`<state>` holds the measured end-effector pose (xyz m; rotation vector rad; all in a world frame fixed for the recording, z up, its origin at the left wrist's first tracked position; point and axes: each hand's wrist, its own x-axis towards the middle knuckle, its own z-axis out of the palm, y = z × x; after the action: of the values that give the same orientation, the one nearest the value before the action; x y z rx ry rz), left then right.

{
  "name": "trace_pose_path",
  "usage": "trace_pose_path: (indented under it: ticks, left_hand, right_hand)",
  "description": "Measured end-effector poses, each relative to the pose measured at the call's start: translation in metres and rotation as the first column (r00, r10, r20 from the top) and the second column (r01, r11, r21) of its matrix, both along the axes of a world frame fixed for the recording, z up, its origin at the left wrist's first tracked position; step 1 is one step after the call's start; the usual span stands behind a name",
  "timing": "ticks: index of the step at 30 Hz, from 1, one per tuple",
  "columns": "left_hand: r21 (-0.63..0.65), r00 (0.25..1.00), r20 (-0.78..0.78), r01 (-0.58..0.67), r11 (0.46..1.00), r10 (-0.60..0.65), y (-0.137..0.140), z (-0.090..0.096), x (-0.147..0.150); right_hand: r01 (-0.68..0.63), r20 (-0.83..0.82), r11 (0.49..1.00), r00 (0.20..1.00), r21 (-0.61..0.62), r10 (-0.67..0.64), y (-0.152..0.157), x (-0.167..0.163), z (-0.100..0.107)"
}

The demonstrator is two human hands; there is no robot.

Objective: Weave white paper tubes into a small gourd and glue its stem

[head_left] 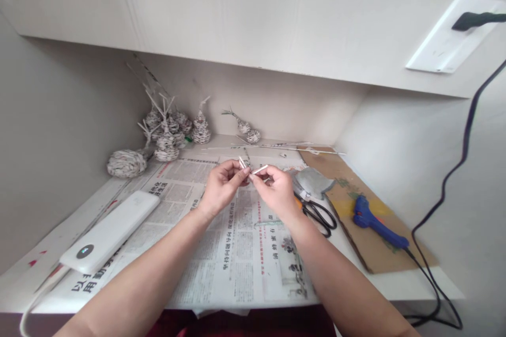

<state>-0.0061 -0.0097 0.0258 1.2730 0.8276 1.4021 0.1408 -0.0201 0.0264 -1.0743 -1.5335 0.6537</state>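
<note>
Both hands meet over the newspaper (213, 253), fingers closed in pinches around thin paper strips. My left hand (225, 181) grips a short rolled paper strip (242, 162) that points up and away. In my right hand (274, 187) is another rolled paper strip (261, 169), slanting up to the right. The strips come together between the fingertips, and how they are joined there is hidden. Black-handled scissors (318, 213) lie beside my right wrist, partly covered by the forearm. A grey cloth (314, 181) rests just beyond them.
Several woven paper gourds (201, 129) stand at the back left, with a smaller gourd (249, 129) near the back wall. Long paper sticks (276, 146) lie behind the hands. A white power bank (114, 231) is at left; a blue glue gun (377, 224) rests on cardboard (371, 247), its cord trailing right.
</note>
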Motion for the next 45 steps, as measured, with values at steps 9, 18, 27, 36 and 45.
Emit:
trace_pose_path:
  ticks: [9, 18, 27, 36, 45]
  left_hand:
    - [0.031, 1.000, 0.000, -0.002, 1.000, 0.002, 0.001, 0.000, 0.000]
    - [-0.122, 0.990, 0.077, 0.129, 0.984, -0.120, 0.009, 0.001, -0.006]
    - [-0.177, 0.956, 0.224, 0.230, 0.957, -0.189, 0.009, 0.002, -0.008]
    - [-0.251, 0.955, 0.238, 0.238, 0.938, -0.178, 0.013, -0.004, -0.006]
    - [-0.231, 0.954, 0.229, 0.245, 0.941, -0.192, 0.013, -0.010, -0.005]
  right_hand:
    - [-0.022, -0.041, 0.999, 0.999, -0.043, 0.020, 0.001, 0.001, -0.001]
    - [0.000, -0.119, 0.996, 0.993, -0.094, -0.011, 0.001, 0.001, 0.002]
    - [-0.097, -0.285, 0.994, 0.956, -0.058, 0.077, 0.004, -0.002, -0.004]
    - [-0.167, -0.379, 0.968, 0.921, -0.188, 0.085, 0.004, -0.002, -0.004]
    - [-0.256, -0.480, 0.921, 0.872, -0.293, 0.090, 0.000, -0.005, 0.009]
